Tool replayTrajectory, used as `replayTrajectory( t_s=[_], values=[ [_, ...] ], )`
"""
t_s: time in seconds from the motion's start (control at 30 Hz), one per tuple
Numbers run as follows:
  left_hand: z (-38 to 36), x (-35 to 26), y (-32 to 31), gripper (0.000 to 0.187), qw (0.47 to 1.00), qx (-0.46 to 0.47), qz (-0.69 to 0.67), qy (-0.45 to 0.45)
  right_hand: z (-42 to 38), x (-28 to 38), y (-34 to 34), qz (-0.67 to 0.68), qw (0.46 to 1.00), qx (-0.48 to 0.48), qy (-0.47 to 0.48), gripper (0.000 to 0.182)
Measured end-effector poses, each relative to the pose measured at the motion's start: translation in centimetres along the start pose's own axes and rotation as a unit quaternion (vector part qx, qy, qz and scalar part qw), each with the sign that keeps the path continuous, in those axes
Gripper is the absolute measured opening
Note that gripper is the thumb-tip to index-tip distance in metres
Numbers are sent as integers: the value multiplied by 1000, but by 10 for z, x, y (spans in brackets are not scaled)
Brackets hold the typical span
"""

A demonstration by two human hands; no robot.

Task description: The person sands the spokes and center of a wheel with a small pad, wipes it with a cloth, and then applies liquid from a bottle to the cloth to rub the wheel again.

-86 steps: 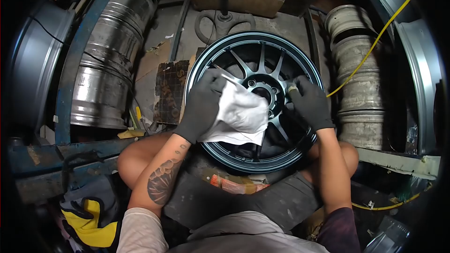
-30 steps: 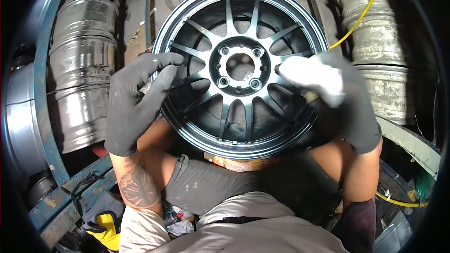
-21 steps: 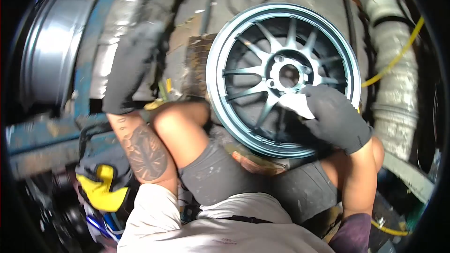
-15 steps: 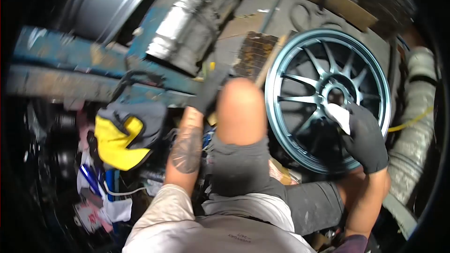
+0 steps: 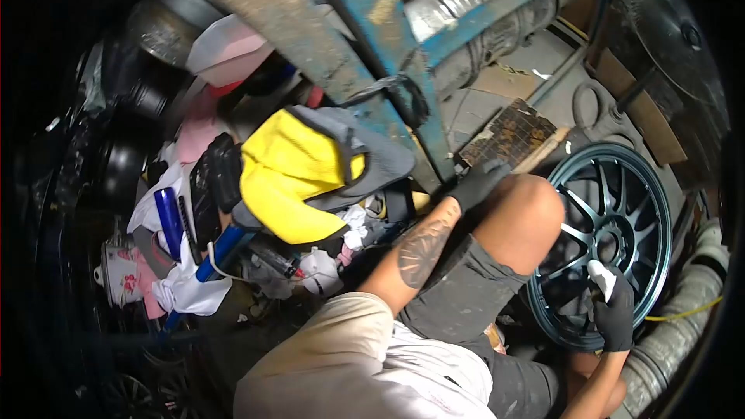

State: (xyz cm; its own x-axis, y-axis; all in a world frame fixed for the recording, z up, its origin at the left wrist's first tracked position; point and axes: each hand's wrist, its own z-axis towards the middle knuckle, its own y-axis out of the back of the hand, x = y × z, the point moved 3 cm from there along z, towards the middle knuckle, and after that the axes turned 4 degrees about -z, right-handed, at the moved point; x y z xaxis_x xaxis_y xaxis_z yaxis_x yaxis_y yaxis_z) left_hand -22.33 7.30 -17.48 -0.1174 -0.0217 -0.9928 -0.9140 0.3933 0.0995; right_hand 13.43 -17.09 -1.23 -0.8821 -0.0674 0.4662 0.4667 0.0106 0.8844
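My right hand (image 5: 615,316), in a dark grey glove, is closed on a small white cloth (image 5: 600,278). It is over the lower part of a teal multi-spoke wheel rim (image 5: 665,221), just below the hub. The rim lies face up on the floor to the right of my raised knee. My left hand (image 5: 479,185), also gloved, lies along the far side of that knee with its fingers stretched out. No object shows in it, though the knee hides part of the hand.
A yellow and grey cloth (image 5: 291,178) hangs by a blue metal frame (image 5: 400,39). Left of it is clutter with a blue cylinder (image 5: 168,217) and a pink-white plastic container (image 5: 225,50). Behind the rim lies a brown patterned block (image 5: 512,132). A silvery duct (image 5: 683,310) runs along the right.
The view has swung left, so the rim sits further right and more clutter shows. My right hand and the white cloth have shifted slightly down from the hub. My left hand stays by the knee.
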Motion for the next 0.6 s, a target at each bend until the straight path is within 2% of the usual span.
replayTrajectory(
  t_s=[0.03, 0.17, 0.2, 0.23, 0.3, 0.33, 0.37, 0.43, 0.47, 0.5, 0.53, 0.57, 0.6],
  values=[
    [-9, -10, -4, 34, 999, -29, 18, 6, 0, -3, -1, -8, 1000, 8, 2, 56],
    [-60, 40, 12, 36, 975, -164, 151, 22, 0, -14, -6, 18, 999, 40, 0, 58],
    [-86, 63, 17, 32, 959, -152, 240, -9, -8, -28, -9, -17, 999, 30, -4, 63],
    [-112, 161, 20, 25, 960, -9, 275, 52, -6, -26, -3, -1, 998, 59, -15, 62],
    [-217, 159, 33, 25, 896, 190, 402, 11, -11, -38, -1, -23, 999, 47, -8, 62],
    [-260, 165, 52, 23, 902, 221, 367, 57, -13, -42, 1, -23, 998, 50, -7, 58],
    [-299, 168, 78, 23, 918, 205, 315, 128, -13, -46, 1, -22, 998, 50, -5, 54],
    [-365, 172, 138, 25, 931, 102, 244, 251, -8, -42, 0, 26, 997, 66, -27, 47],
    [-393, 175, 165, 26, 927, 47, 232, 291, -12, -49, -6, 6, 994, 80, -67, 45],
    [-424, 192, 189, 24, 910, -9, 179, 374, -14, -62, -16, -16, 990, 95, -104, 44],
    [-437, 186, 205, 23, 892, 48, 364, 263, -15, -74, -22, -38, 983, 109, -141, 42],
    [-444, 184, 212, 23, 830, 102, 531, 137, -17, -86, -26, -6, 981, 110, -158, 42],
    [-446, 171, 210, 23, 878, 54, 383, 282, -17, -96, -29, 28, 978, 109, -174, 42]
  ],
)
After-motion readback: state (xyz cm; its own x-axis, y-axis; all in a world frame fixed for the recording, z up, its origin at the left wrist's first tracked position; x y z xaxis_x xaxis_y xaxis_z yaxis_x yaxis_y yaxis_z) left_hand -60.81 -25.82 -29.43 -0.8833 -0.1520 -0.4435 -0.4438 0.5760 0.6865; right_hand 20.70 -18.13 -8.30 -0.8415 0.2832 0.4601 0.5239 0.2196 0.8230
